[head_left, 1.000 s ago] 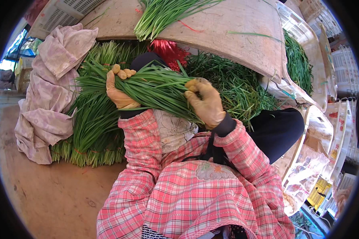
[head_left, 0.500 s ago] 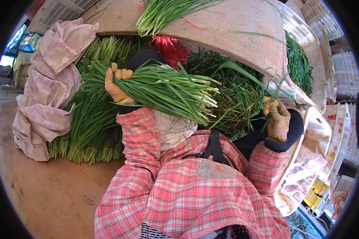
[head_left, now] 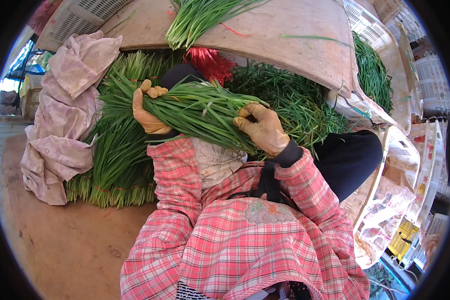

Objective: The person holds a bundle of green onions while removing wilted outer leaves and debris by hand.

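A loose bunch of garlic chives (head_left: 200,111) lies across my lap, leaves to the left and pale stem ends to the right. My left hand (head_left: 150,111), in a tan glove, is wrapped round its leafy part from below, with fingertips showing over the top. At the stem end is my right hand (head_left: 265,129), also gloved, its thumb and forefinger pinched at the chives; it covers most of the cut ends. Tied chive bundles (head_left: 117,160) are stacked to the left, partly under a pale cloth (head_left: 60,112).
A wooden board (head_left: 290,32) ahead carries more chives (head_left: 195,20). Red ties (head_left: 210,64) hang under its edge. Loose leaf scraps (head_left: 290,95) heap beyond my right hand. Plastic crates (head_left: 372,45) line the right side, one with greens (head_left: 370,72). Bare wooden board (head_left: 80,245) spreads at lower left.
My right hand has moved left from beside my knee, where it held a few leaf scraps, onto the stem end of the bunch. The scraps are gone from it. My left hand keeps its hold.
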`<state>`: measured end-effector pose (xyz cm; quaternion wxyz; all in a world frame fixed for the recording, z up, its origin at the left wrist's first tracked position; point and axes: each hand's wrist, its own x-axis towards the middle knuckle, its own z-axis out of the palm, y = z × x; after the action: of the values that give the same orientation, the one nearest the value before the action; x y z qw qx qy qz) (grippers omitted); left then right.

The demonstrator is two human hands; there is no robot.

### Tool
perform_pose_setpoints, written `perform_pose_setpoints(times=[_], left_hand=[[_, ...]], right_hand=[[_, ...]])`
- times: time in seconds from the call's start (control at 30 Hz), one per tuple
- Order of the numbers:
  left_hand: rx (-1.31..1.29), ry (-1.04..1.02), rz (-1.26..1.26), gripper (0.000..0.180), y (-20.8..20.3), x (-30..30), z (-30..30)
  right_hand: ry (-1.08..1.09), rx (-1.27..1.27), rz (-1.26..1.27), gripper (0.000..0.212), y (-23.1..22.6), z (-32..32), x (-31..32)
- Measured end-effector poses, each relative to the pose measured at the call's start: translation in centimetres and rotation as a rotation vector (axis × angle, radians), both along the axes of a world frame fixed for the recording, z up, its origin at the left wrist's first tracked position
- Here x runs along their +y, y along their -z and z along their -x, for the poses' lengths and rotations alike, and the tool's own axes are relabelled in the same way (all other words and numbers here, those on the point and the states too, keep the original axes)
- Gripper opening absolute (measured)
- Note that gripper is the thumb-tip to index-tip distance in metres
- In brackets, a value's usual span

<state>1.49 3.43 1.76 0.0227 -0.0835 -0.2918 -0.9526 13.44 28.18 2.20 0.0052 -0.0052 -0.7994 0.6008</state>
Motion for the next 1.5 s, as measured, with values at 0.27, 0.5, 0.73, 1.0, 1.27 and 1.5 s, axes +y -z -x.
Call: perform_pose_setpoints(times=[0.27,0.5,0.73,1.0,1.27,1.5], left_hand=[[0.012,-0.045,0.079,0.030,0.6,0.1,0.3],[0.144,0.179,-0.008,0.023,0.6,-0.8,0.6],[0.165,0.151,-0.022,0.022,0.7,-0.7,0.5],[0.157,0.135,-0.026,0.021,0.9,-0.9,0.6],[0.164,0.244,-0.127,0.030,2.2,-2.3,1.2],[0.145,0.227,-0.107,0.030,2.7,-2.7,1.3]], right_hand=[[-0.025,-0.136,0.260,0.014,0.4,-0.8,-0.1],[-0.015,0.082,-0.226,0.030,-0.8,0.5,-1.9],[-0.079,0.175,-0.338,0.028,-1.1,1.1,-2.7],[-0.025,-0.124,0.394,0.010,-2.5,0.1,-1.6],[0.185,-0.163,0.758,0.011,-2.9,-4.7,6.5],[0.149,0.085,-1.024,0.033,0.0,-8.1,13.4]])
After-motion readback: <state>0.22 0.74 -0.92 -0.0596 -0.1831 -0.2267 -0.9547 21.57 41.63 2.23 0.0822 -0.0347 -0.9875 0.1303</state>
